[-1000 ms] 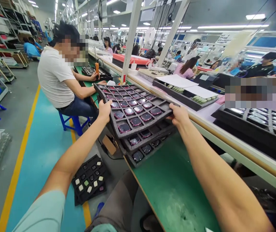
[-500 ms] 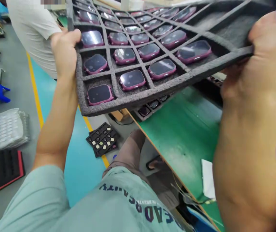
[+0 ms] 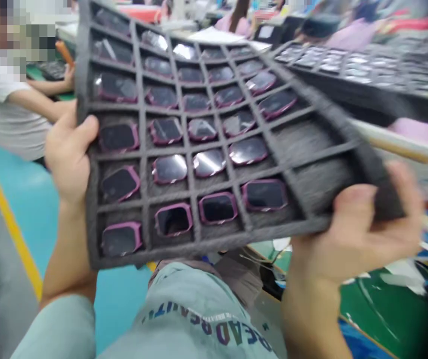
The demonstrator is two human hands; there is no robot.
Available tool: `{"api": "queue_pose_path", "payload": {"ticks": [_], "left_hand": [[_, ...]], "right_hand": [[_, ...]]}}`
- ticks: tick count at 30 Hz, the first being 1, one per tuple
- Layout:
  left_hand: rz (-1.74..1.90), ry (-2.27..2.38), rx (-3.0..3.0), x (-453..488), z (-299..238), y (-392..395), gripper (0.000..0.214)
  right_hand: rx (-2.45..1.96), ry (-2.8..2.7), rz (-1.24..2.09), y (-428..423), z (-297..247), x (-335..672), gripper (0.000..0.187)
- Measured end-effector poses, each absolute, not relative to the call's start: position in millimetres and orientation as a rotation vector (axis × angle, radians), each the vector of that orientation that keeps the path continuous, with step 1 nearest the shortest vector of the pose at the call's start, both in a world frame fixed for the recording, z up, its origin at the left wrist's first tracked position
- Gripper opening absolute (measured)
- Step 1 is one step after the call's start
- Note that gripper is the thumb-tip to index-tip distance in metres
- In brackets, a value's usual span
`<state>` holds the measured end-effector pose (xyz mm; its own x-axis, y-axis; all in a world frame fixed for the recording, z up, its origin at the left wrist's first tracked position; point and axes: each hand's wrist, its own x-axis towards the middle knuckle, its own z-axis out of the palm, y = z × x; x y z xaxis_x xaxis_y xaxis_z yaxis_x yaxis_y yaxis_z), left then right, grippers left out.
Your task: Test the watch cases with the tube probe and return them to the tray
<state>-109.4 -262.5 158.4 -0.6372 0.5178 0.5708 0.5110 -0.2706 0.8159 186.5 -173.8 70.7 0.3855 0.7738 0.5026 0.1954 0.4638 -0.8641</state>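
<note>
I hold a dark grey foam tray (image 3: pixel 311 134) up in front of my chest with both hands. Its cells carry several pink-rimmed smartwatch bodies (image 3: pixel 217 207) with dark glass faces; the cells along its right side are bare. My left hand (image 3: pixel 68 154) is closed on the tray's left edge, thumb lying over the rim. My right hand (image 3: pixel 356 234) is closed on the near right corner, thumb on top and fingers underneath. The tray sags slightly and tilts toward me.
A person in a white shirt (image 3: pixel 4 109) sits at the left, close to the tray's far corner. A green bench top (image 3: pixel 382 304) lies low at the right. Another black tray of parts (image 3: pixel 352 75) rests on the raised shelf beyond. The yellow floor line (image 3: pixel 8 219) runs at left.
The tray has left the stack on the bench and come toward me and to the right. My right hand has shifted to the tray's near right corner. The view has swung right.
</note>
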Motion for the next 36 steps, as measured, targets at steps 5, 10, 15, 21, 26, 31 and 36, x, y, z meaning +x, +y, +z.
{"api": "queue_pose_path", "payload": {"ticks": [5, 10, 15, 21, 26, 31, 36], "left_hand": [[2.009, 1.898, 1.263, -93.1, 146.0, -274.4, 0.035], [1.838, 1.865, 1.029, -78.7, 118.8, -267.9, 0.043], [1.768, 1.723, 1.034, -77.3, 83.6, -229.7, 0.039], [1.723, 1.423, 1.127, -79.7, 48.7, -161.0, 0.068], [1.597, 1.321, 1.422, -93.4, 15.8, -93.9, 0.075], [1.522, 1.449, 1.511, -106.7, -16.1, -37.4, 0.084], [1.379, 1.676, 1.585, -111.1, -34.6, 0.6, 0.065]], "right_hand": [[-1.155, -0.851, 0.456, -225.1, 18.4, 197.9, 0.057], [-1.323, -0.725, 0.357, -258.5, -44.0, 224.8, 0.052], [-1.338, -0.761, 0.236, -261.1, -78.7, 237.8, 0.04], [-1.372, -0.745, 0.052, -234.1, -97.1, 231.7, 0.049], [-1.405, -0.808, 0.057, -201.8, -121.3, 222.9, 0.055], [-1.419, -0.871, 0.005, -168.6, -142.4, 209.6, 0.056], [-1.49, -0.889, 0.129, -158.6, -147.1, 198.8, 0.065]]}}
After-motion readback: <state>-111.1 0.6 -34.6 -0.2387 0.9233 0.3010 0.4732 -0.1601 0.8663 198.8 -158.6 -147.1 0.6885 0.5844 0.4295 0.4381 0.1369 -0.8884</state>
